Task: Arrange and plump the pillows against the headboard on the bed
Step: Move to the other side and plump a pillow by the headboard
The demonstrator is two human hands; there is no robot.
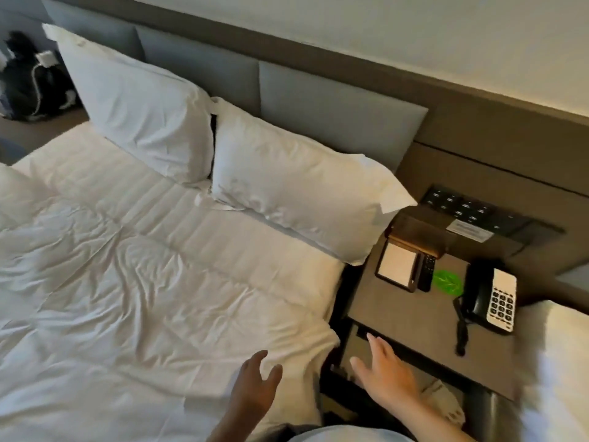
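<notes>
Two white pillows lean against the grey padded headboard. The left pillow stands more upright at the far side. The right pillow lies lower, and its corner overhangs the bed's edge toward the nightstand. A rumpled white duvet covers the bed. My left hand hovers open over the duvet's near corner, touching nothing. My right hand is open with fingers spread, over the gap between bed and nightstand, well short of both pillows.
A brown nightstand stands right of the bed with a notepad holder, a remote, a green coaster and a telephone. A switch panel sits behind. A second white bed is at right. A dark bag lies far left.
</notes>
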